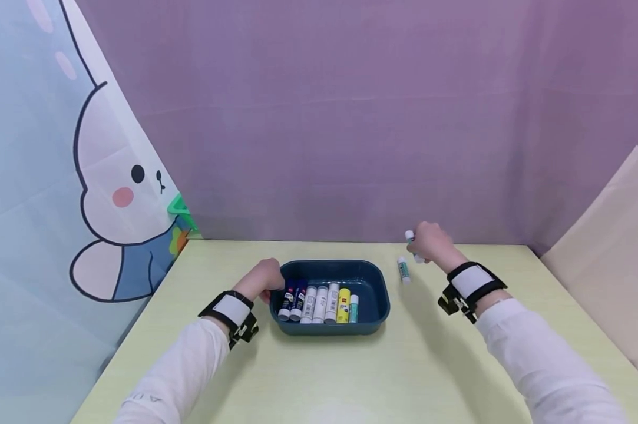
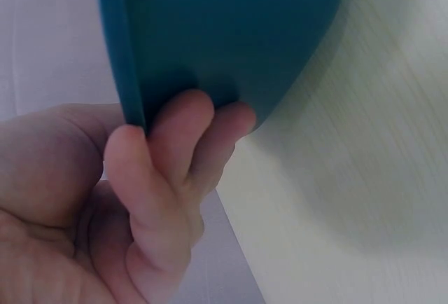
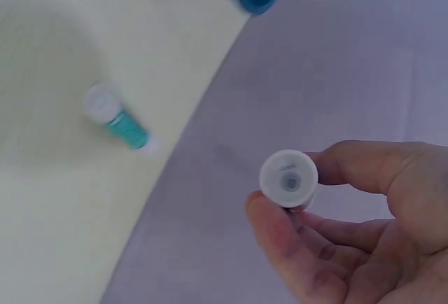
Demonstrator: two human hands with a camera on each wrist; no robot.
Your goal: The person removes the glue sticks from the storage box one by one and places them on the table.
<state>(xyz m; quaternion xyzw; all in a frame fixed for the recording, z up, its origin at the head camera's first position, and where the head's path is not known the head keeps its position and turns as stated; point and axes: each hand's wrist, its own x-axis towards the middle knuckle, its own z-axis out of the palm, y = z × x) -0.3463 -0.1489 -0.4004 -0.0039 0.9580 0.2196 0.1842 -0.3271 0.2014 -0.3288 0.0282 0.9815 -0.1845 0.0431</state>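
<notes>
A dark teal tray [image 1: 372,328] stands on the table, with a row of glue sticks [image 1: 320,303] in its left and middle part. At the tray's left end, my left hand [image 1: 265,277] grips the rim; the left wrist view shows fingertips [image 2: 183,118] against the outer wall. My right hand [image 1: 432,242] pinches a white and teal glue stick [image 1: 409,235] above the table, right of the tray. In the right wrist view its round white end [image 3: 288,180] faces the camera. Another teal and white glue stick [image 1: 403,270] lies on the table below that hand.
The row holds dark blue, white, yellow and teal sticks, and the tray's right part shows bare floor [image 1: 370,300]. Behind the pale yellow table [image 1: 319,377] hangs a purple cloth [image 1: 350,129]. A cartoon-printed curtain [image 1: 27,235] borders the left side.
</notes>
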